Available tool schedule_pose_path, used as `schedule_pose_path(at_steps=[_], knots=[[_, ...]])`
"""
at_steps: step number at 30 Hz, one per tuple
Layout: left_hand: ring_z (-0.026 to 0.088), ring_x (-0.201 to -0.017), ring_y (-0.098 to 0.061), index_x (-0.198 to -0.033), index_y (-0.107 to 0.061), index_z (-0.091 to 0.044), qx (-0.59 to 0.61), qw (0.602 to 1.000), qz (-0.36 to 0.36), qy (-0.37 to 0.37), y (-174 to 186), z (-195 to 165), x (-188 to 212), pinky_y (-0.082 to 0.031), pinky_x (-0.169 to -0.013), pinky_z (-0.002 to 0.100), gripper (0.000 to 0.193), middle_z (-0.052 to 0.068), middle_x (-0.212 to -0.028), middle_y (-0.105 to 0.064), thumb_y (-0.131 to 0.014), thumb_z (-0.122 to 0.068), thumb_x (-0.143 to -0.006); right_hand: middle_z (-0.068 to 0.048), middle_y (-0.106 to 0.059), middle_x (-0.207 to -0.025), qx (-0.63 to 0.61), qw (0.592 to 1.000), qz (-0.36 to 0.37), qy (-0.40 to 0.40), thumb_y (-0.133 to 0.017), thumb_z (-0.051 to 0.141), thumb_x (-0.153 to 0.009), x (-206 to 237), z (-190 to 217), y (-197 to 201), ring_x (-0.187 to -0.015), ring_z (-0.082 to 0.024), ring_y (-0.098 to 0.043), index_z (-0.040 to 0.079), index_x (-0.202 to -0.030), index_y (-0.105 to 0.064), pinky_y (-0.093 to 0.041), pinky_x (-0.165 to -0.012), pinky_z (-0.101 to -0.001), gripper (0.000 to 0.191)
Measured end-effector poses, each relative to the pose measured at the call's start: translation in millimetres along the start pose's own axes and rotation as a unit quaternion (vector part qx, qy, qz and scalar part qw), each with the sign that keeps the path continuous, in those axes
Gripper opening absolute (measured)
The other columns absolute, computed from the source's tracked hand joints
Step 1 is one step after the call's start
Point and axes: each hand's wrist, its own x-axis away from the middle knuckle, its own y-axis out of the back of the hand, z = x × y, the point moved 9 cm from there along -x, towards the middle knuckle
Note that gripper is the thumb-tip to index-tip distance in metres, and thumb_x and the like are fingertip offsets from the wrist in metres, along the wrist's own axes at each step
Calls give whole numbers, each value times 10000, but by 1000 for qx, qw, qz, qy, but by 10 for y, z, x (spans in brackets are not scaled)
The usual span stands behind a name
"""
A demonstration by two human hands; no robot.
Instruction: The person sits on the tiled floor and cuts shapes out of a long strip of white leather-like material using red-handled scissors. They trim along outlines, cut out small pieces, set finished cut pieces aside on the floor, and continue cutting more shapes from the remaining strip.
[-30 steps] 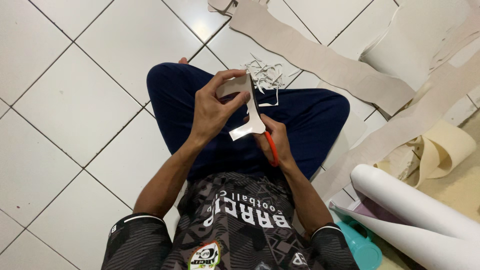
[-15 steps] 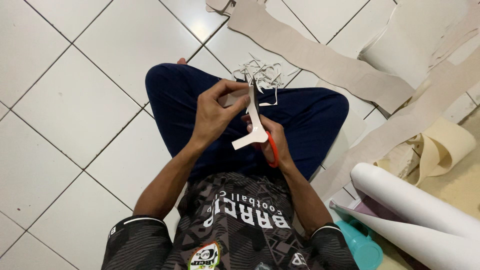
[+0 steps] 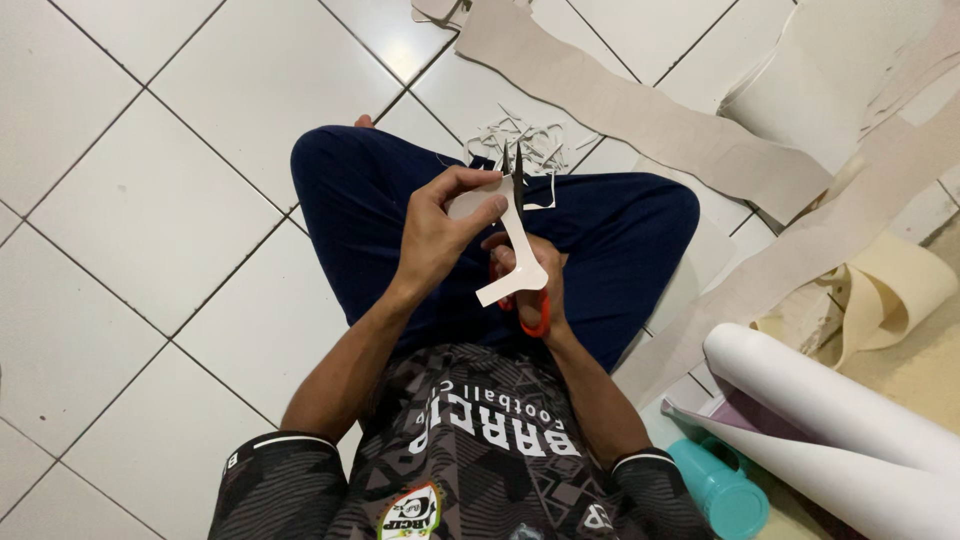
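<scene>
White floor tiles (image 3: 150, 210) with dark grout lines spread out under me as I sit cross-legged in dark blue trousers. My left hand (image 3: 440, 240) is closed around a pale cut-out piece (image 3: 515, 245) of thin sheet material, thumb and fingers pinching its upper end just above my lap. My right hand (image 3: 530, 285) sits under the piece, fingers through the orange handles of a pair of scissors (image 3: 520, 215), clamped on them; the dark blades point away from me and stand against the piece's edge. Whether the blades are parted or together is too fine to make out.

Most of the outline looks already cut: the piece hangs free as a long curved shape with a rounded lower end. A small heap of thin offcuts (image 3: 520, 145) lies on the floor just past my knees. What edge is left to trim I judge to be near the top, where my left hand covers it.

Long wavy strips (image 3: 640, 110) of the same pale material lie well apart to the right, beside white rolls (image 3: 830, 420) and a teal cup (image 3: 720, 490), both cut off by the frame.
</scene>
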Motion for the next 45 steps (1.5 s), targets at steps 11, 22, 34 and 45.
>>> schedule_pose_path(at_steps=[11, 22, 34, 45], knots=[[136, -968, -734, -1289, -633, 10, 30, 998, 48, 32, -56, -20, -9, -628, -837, 246, 432, 90, -1088, -738, -783, -118, -905, -2, -653, -883, 123, 979, 17, 160, -602, 257, -1063, 9, 300, 97, -743, -56, -566, -8, -1180, -677, -452, -644, -229, 299], [155, -880, -759, -1348, -516, 15, -102, 988, 98, 56, 86, -56, -192, -630, -785, 257, 597, 128, -995, -745, -821, -77, -844, 49, -527, -619, 141, 989, 23, 37, -644, 270, -988, 53, 291, 174, -514, -22, -447, -1, -1052, -716, -346, -465, -209, 287], [114, -1150, -574, -1404, -450, -112, 159, 969, 23, -185, -185, 224, 115, -571, -1000, 272, 518, 91, -1367, -516, -737, 43, -1002, 40, -539, -609, 127, 990, -24, 55, -637, 311, -1039, -16, 200, 180, -483, -32, -476, 1, -1029, -698, -375, -439, -212, 316], [225, -1023, -768, -1462, -557, 16, 45, 997, -60, -17, -116, -20, 68, -629, -896, 308, 483, 230, -1239, -729, -668, -77, -1002, 37, -562, -767, 116, 989, 3, 88, -577, 369, -1060, -169, 366, 66, -650, -43, -525, -1, -1220, -675, -453, -581, -209, 415]])
